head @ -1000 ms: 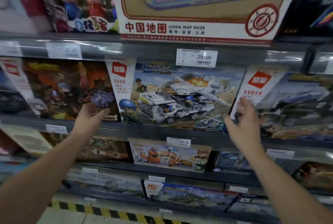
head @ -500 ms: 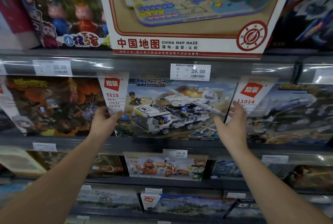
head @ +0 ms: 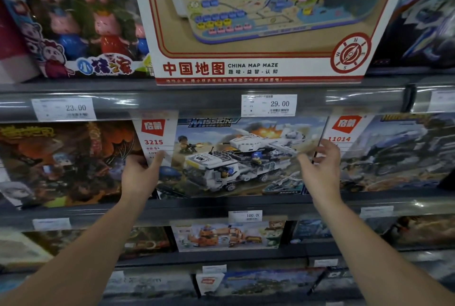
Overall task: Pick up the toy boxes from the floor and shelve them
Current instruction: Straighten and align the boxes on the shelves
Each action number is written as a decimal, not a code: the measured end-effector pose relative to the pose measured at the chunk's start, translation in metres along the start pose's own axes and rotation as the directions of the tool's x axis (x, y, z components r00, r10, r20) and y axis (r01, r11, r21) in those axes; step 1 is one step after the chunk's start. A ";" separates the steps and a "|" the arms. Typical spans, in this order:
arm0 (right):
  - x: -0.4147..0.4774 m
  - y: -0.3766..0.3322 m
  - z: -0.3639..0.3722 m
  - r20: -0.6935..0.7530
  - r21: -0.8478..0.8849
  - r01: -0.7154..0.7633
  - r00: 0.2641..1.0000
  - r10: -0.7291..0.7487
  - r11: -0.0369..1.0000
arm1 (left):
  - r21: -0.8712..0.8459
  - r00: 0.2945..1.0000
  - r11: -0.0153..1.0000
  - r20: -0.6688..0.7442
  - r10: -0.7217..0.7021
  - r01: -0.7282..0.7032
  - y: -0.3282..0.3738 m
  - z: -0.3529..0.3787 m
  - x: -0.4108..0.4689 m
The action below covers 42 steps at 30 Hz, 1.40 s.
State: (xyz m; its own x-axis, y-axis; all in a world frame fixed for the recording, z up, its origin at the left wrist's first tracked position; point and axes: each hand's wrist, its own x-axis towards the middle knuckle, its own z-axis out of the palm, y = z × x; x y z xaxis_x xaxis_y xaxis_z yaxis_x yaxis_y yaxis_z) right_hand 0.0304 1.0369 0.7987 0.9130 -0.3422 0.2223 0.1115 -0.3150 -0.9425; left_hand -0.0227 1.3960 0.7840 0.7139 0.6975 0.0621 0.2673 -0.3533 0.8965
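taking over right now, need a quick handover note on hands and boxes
Left hand: grips the left edge of the truck box, thumb across its front.
Right hand: fingers spread loosely by the right edge; contact unclear.
Position: the truck box stands upright on the middle shelf, between the orange box and box 11014.
Done: this box is shelved.
Left: let go; floor out of view, so remaining boxes unknown.

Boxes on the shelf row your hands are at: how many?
3: dragon box left, 3215 box middle, 11014 box right. More may hide behind them or off frame.
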 end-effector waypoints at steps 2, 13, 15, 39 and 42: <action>-0.002 0.001 0.000 -0.007 -0.007 0.000 1.000 0.000 1.000 | 0.006 1.000 1.000 0.000 0.004 -0.004 -0.001 -0.001 0.001; 0.004 0.009 -0.001 0.004 -0.009 0.025 1.000 -0.025 1.000 | -0.021 0.999 1.000 -0.038 0.012 -0.012 0.004 -0.004 -0.005; 0.005 0.012 -0.001 -0.002 0.011 0.018 1.000 -0.018 1.000 | -0.019 0.999 1.000 -0.041 0.014 -0.015 0.004 -0.004 -0.008; 0.011 0.013 -0.005 0.035 0.054 0.022 0.999 -0.023 0.998 | 0.013 0.999 0.999 -0.002 -0.039 0.039 0.006 -0.021 -0.019; 0.010 0.011 -0.008 0.049 0.054 0.007 0.999 -0.009 0.999 | 0.002 0.998 0.999 0.031 -0.049 0.048 0.012 -0.025 -0.022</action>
State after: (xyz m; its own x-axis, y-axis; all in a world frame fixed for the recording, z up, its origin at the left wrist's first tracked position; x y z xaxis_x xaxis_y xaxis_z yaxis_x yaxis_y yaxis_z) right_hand 0.0381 1.0233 0.7930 0.9300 -0.2955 0.2187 0.1386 -0.2692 -0.9531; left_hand -0.0515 1.3926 0.8043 0.7198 0.6942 0.0049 0.3030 -0.3205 0.8975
